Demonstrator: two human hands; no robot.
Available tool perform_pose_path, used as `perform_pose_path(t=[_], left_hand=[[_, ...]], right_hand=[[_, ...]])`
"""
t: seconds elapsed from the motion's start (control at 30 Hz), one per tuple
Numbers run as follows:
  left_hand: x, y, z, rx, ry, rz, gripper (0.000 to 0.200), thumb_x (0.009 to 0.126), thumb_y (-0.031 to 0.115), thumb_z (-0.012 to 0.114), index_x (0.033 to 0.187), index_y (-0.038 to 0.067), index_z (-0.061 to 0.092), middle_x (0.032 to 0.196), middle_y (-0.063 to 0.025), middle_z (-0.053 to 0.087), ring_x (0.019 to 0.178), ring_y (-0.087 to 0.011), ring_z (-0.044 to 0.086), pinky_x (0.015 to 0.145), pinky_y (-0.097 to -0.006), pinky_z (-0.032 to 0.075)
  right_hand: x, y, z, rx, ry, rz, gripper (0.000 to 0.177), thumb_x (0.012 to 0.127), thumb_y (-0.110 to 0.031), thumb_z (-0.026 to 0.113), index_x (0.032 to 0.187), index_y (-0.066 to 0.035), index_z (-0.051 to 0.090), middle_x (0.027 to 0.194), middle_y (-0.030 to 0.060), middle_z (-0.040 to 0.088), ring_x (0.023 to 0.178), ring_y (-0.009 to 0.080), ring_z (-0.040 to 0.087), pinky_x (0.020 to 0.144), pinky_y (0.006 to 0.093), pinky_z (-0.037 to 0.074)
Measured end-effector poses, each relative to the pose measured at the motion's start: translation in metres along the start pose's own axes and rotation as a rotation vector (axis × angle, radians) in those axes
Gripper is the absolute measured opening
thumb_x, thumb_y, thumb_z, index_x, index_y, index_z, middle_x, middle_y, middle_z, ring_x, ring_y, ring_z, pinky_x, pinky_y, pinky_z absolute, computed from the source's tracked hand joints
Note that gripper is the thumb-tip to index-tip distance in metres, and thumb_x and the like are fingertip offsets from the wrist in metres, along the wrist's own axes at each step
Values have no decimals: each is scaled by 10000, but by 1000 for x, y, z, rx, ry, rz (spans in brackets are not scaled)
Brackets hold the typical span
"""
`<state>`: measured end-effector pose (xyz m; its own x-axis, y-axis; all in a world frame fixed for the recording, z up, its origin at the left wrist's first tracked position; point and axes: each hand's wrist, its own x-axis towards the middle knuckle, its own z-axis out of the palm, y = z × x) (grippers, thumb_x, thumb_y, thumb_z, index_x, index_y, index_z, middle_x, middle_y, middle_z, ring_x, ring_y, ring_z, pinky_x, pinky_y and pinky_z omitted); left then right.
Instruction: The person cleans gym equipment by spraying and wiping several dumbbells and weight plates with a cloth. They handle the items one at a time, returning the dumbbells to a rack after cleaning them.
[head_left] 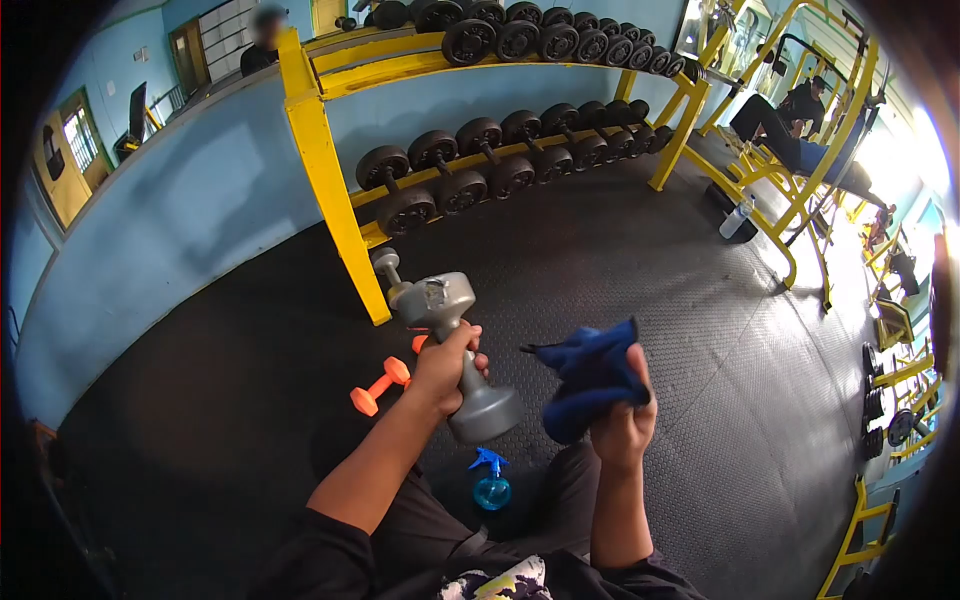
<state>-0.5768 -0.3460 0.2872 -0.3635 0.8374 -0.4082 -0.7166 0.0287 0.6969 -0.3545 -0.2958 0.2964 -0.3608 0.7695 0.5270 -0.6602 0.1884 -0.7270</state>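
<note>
My left hand [442, 372] is wrapped round the handle of a grey dumbbell [486, 412], held tilted above the floor. The upper head of this dumbbell has a worn, scuffed patch. In my right hand [626, 425] is a dark blue cloth [590, 380], bunched up and apart from the dumbbell. A blue spray bottle [492, 490] with a see-through body stands on the floor between my legs. Orange dumbbells [380, 387] lie on the floor beyond my left forearm, one partly hidden by my hand. Another grey dumbbell [388, 268] lies by the rack's foot.
A yellow rack [330, 190] holds two rows of black dumbbells [480, 140] ahead of me. Black textured matting [700, 400] covers the floor. At the right, a person [800, 110] is at a yellow gym machine, near a clear bottle [737, 217]. Another person [262, 50] is behind the low wall.
</note>
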Motion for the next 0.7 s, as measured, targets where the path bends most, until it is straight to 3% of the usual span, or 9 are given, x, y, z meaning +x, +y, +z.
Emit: perform_pose_path(t=[0.03,0.13,0.17,0.23,0.27,0.37,0.57,0.67,0.7], left_hand=[[2,0,0,-65,65,-15,173,871,193,663,855,131,502,733,-11,499,619,-135,536,557,-328,475],[20,-9,-16,-277,22,-157,198,878,209,639,791,125,482,703,-28,510,622,-148,544,582,-332,489],[24,-12,-18,-274,25,-165,198,878,209,639,791,125,482,703,-28,510,622,-148,544,582,-332,489],[30,-18,-20,-222,79,-142,220,891,221,610,752,121,470,679,-52,528,630,-175,553,616,-349,505],[32,-22,-20,-236,83,-101,208,888,226,596,759,114,477,670,-70,541,634,-198,558,644,-364,512],[28,-25,-17,-290,178,28,188,873,209,597,760,116,480,665,-74,543,645,-203,565,658,-370,511],[13,-10,0,-425,259,187,196,863,136,595,749,132,436,672,-1,455,608,-143,516,621,-329,453],[8,-18,-4,-223,60,415,112,900,107,577,858,114,473,736,3,456,599,-139,502,628,-334,475],[7,-23,-6,-210,53,407,112,900,107,577,858,114,473,736,3,456,599,-139,502,628,-334,475]], right_hand=[[-5,-3,0,-216,-96,-49,507,923,-83,600,1400,28,469,1391,184,532,1234,247,564,1049,389,443],[-23,28,24,-789,-384,-111,717,607,-2,730,1306,-78,588,1374,159,543,1294,377,502,1092,500,368],[-14,35,43,-1106,-551,-105,651,675,-108,760,1300,-109,578,1267,144,582,1142,367,558,1034,477,397],[-17,53,58,-1267,-434,-519,619,649,-179,781,1237,-115,595,1195,124,571,1178,384,507,1063,495,346],[-13,58,57,-1264,-439,-518,619,649,-179,781,1237,-115,595,1195,124,571,1178,384,507,1063,495,346],[-5,76,53,-1121,-303,-408,624,655,-223,780,1234,-109,575,1218,149,551,1138,382,520,1045,485,363],[-6,101,67,260,453,688,485,882,-411,610,1207,-55,567,1145,129,586,1045,240,568,961,408,449],[-3,95,54,692,492,1134,483,901,-498,551,1145,-85,605,1070,129,637,1003,256,599,934,405,478],[-3,95,50,703,503,1123,483,901,-498,551,1145,-85,605,1070,129,637,1003,256,599,934,405,478]])
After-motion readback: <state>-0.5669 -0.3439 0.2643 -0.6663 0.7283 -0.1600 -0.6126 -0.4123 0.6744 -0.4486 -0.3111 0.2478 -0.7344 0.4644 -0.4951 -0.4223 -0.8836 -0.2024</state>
